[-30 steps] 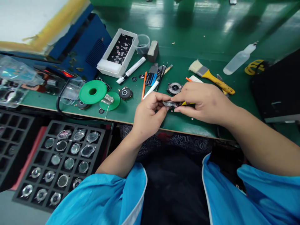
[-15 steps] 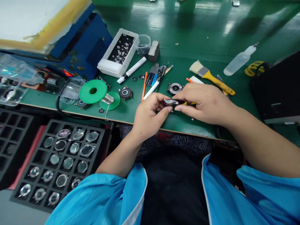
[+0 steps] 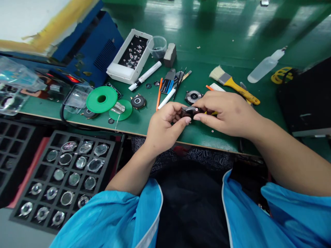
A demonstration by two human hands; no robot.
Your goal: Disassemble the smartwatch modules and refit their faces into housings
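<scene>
A dark, round watch case (image 3: 190, 111) is held between both hands above the front edge of the green bench. My left hand (image 3: 165, 126) grips its left side with thumb and fingers. On its right side, my right hand (image 3: 227, 113) pinches it with thumb and forefinger. Something yellow shows under the right fingers, mostly hidden by them. Just behind the hands lies another round watch part (image 3: 193, 96). A black watch module (image 3: 138, 101) rests to the left of the left hand.
Green solder spool (image 3: 101, 100), white parts box (image 3: 113, 70), marker (image 3: 146, 75) and clear cup (image 3: 157, 46) stand left. A yellow-handled brush (image 3: 239, 89) and bottle (image 3: 263, 69) lie right. A black foam tray of watches (image 3: 41, 172) sits lower left.
The watch case has tilted slightly between my fingers, showing more of its rim. Both hands keep nearly the same place and hold.
</scene>
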